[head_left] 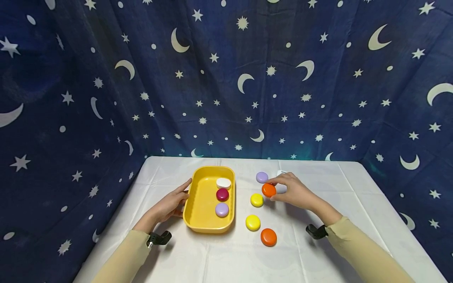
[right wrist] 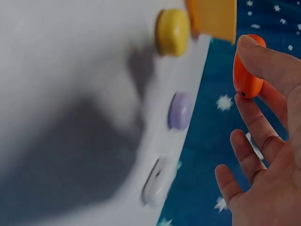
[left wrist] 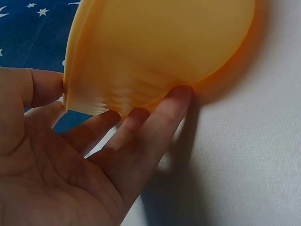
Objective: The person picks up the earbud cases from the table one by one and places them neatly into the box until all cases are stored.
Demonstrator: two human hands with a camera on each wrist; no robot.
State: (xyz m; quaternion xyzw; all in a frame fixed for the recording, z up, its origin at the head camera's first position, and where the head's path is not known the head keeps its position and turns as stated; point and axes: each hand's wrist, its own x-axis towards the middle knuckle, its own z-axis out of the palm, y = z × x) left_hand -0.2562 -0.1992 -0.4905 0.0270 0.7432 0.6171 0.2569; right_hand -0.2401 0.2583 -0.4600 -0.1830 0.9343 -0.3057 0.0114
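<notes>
– Orange disc (head_left: 269,190), the held one: where's it at?
– Head view, lower right of ctr. R hand (head_left: 295,191) has it, thumb & fingertips clamped on it; R wrist view shows the other fingers apart.
– & L hand (head_left: 170,204)?
– Lower left of ctr, fingers apart, tips touching the outer wall of the yellow tray (head_left: 198,220).
– What's in there?
– 3 pcs along its right side, top to btm: white oval (head_left: 223,183), dk red disc (head_left: 222,194), lilac disc (head_left: 221,210).
– & on the white cloth (head_left: 212,259)?
– Right of the tray, upper yellow disc (head_left: 256,200) & lower yellow disc (head_left: 253,223). 2nd lilac disc (head_left: 262,177) is just above the held one; 2nd orange disc (head_left: 269,237) is lowest, near btm of frame. White pc (right wrist: 157,183) shows lower ctr in R wrist view.
– Backdrop?
– Dk blue curtain (head_left: 212,86) w/ pale moons & stars, upper half.
</notes>
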